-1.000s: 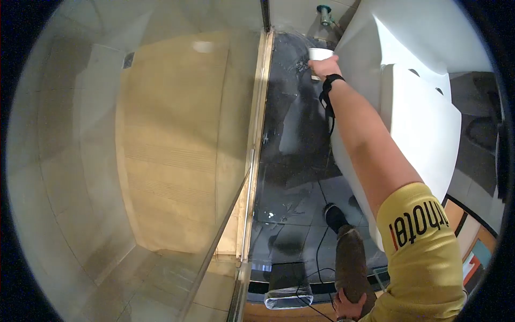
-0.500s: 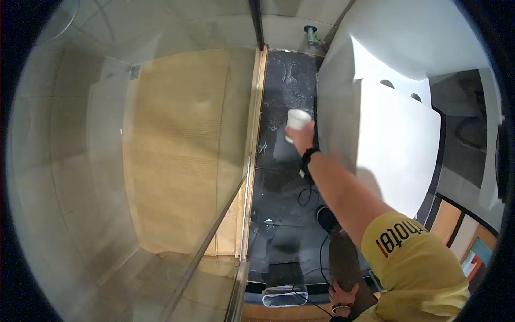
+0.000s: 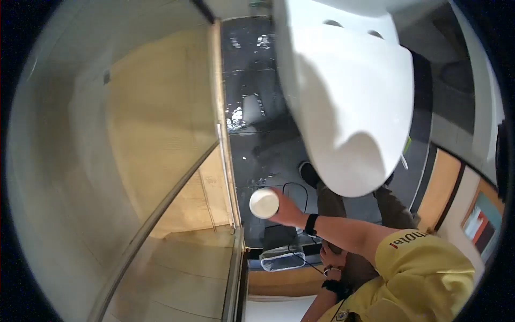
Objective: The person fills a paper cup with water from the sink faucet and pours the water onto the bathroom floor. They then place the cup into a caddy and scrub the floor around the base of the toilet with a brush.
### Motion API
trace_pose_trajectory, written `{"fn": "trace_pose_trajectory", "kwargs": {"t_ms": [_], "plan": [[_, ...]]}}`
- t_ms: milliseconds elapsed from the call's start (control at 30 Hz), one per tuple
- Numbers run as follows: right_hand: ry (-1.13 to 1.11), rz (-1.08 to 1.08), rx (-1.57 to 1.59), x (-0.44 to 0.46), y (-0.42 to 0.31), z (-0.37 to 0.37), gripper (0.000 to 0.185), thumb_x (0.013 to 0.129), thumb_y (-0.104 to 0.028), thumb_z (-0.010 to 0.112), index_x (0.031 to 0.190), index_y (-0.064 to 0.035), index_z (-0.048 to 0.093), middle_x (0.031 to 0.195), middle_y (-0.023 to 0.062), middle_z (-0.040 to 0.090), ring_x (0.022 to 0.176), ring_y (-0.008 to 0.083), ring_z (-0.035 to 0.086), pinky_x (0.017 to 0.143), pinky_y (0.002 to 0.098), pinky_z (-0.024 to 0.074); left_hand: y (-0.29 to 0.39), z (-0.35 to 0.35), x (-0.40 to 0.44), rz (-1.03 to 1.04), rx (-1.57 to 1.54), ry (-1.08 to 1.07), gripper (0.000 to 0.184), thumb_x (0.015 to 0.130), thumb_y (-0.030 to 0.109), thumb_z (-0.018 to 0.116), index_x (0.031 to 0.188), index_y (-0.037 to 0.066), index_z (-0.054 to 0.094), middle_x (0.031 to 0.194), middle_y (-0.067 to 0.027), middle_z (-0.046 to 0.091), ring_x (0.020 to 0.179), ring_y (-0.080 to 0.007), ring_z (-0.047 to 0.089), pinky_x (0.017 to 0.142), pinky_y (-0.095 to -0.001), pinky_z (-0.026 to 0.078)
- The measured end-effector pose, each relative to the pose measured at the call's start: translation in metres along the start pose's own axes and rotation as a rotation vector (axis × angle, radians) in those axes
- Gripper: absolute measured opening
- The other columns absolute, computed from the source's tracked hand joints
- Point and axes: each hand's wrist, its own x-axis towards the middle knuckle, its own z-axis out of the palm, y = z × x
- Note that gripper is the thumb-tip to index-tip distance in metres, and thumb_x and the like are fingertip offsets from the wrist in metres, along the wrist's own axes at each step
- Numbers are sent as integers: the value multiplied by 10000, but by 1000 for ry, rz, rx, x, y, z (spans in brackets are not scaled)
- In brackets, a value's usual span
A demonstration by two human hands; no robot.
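Observation:
My right hand (image 3: 287,209) is closed around a white cup (image 3: 264,204), seen from above with its round rim facing me. The cup is held over the dark floor tiles, near the end of the glass shower partition. I cannot tell what, if anything, is in it. My left hand (image 3: 331,256), with a bracelet at the wrist, rests on my leg with its fingers stretched out. Shiny wet patches (image 3: 236,117) spread over the dark tiled floor (image 3: 252,155) between the white toilet (image 3: 359,102) and the shower.
The toilet's lid is down. Along the left runs the shower's glass door with a metal bar (image 3: 166,201) and a wooden-looking sill (image 3: 219,80). A dark bin with a clear liner (image 3: 281,261) stands below the cup. A black cable (image 3: 295,184) loops by my shoe (image 3: 308,174).
My right hand has drawn the cup back towards me from over the far floor. My view has shifted, showing more of the toilet. Bright, glossy wet patches now show on the far tiles.

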Motion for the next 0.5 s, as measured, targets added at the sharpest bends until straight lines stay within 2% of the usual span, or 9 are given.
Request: {"fn": "trace_pose_trajectory", "kwargs": {"t_ms": [33, 67, 200, 267, 333, 433, 500], "plan": [[-7, -68, -73, -15, 13, 1, 704, 679, -202, 718, 1242, -27, 335, 1208, 213, 441, 1130, 347, 447, 948, 416, 375, -8, 8, 0, 23, 18, 39, 995, 621, 599, 655, 1358, 90, 222, 1326, -248, 305, 1183, -429, 347, 967, -505, 325], [-59, -63, -14, -36, 26, -3, 688, 682, -214, 718, 1227, -11, 352, 1204, 218, 440, 1127, 361, 439, 953, 423, 367, -15, 15, 0, 53, 37, 76, 997, 622, 592, 658, 1358, 81, 221, 1326, -248, 307, 1186, -425, 345, 970, -503, 320], [-181, -317, 5, -101, 26, -52, 641, 671, -232, 722, 1177, -21, 390, 1133, 207, 471, 1084, 360, 458, 934, 422, 377, -41, 33, 16, 57, 136, -20, 1024, 604, 574, 683, 1354, 57, 215, 1312, -264, 318, 1188, -416, 347, 976, -498, 317], [-359, -269, 57, -131, 26, -91, 599, 685, -184, 726, 1174, -50, 407, 1183, 166, 443, 1135, 336, 427, 952, 386, 364, -39, 38, 9, 54, 207, -21, 1020, 601, 559, 689, 1351, 53, 218, 1309, -262, 323, 1186, -413, 351, 974, -495, 322], [-164, -477, 57, -169, 31, -130, 589, 678, -211, 703, 1155, -40, 403, 1096, 167, 470, 1046, 339, 469, 912, 374, 395, -32, 43, 4, 47, 288, 21, 1017, 598, 544, 696, 1348, 49, 221, 1305, -261, 328, 1183, -409, 356, 973, -491, 327], [-147, -350, 145, -233, 18, -208, 594, 661, -204, 714, 1152, -47, 418, 1109, 158, 473, 1055, 322, 477, 909, 363, 400, -14, 45, 0, 45, 401, 124, 1011, 593, 521, 706, 1344, 44, 225, 1300, -259, 336, 1180, -405, 363, 971, -486, 334], [33, -352, 205, -275, 50, -232, 604, 655, -202, 721, 1157, -47, 424, 1115, 155, 477, 1062, 315, 478, 917, 359, 396, 6, 45, -4, 54, 479, 191, 1008, 590, 506, 713, 1341, 40, 228, 1297, -258, 341, 1177, -401, 368, 969, -482, 339]]}}
